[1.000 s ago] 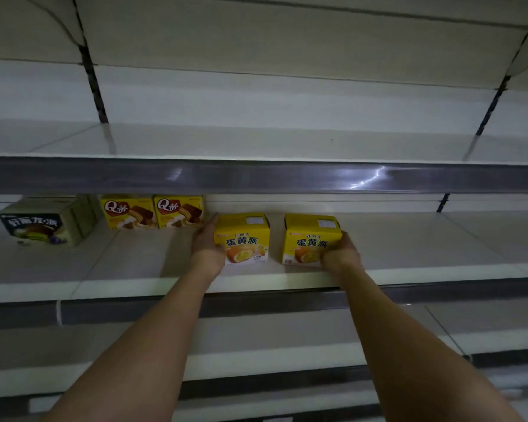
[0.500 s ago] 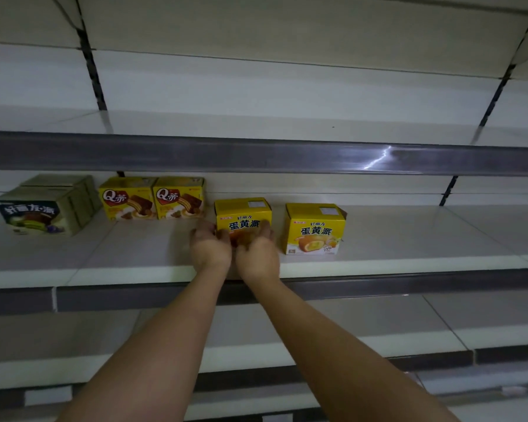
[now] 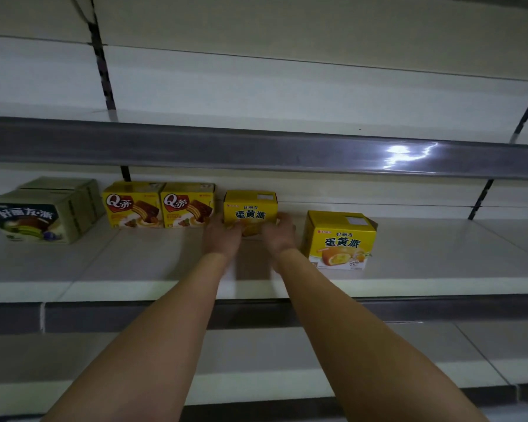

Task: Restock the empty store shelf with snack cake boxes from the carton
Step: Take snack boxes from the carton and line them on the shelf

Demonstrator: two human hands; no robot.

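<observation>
Both hands have pushed the yellow cardboard egg-yolk-pie box (image 3: pixel 250 212) further back since half a second ago, so it now sits near the rear of the pale metal shelf (image 3: pixel 424 269), almost level with the two Q-branded boxes. The left hand (image 3: pixel 223 239) presses at the box's lower left front corner and the right hand (image 3: pixel 279 236) at its lower right; whether the fingers curl round the box or lie flat against it cannot be told.

Uneven pressure from the two hands could skew the box, or drive it into the neighbouring yellow chocolate-cake box (image 3: pixel 187 206) and knock that row crooked.

The pushed box reads "蛋黄派" in dark characters. Its twin yellow box (image 3: pixel 341 240), nearer the shelf's front edge on the right, carries the same words, "好丽友" above them, and "22%" low down. Two yellow boxes (image 3: pixel 131 206) show a red "Q蒂" logo. At the far left, a green-grey box (image 3: pixel 28 216) reads "好丽友·派".
</observation>
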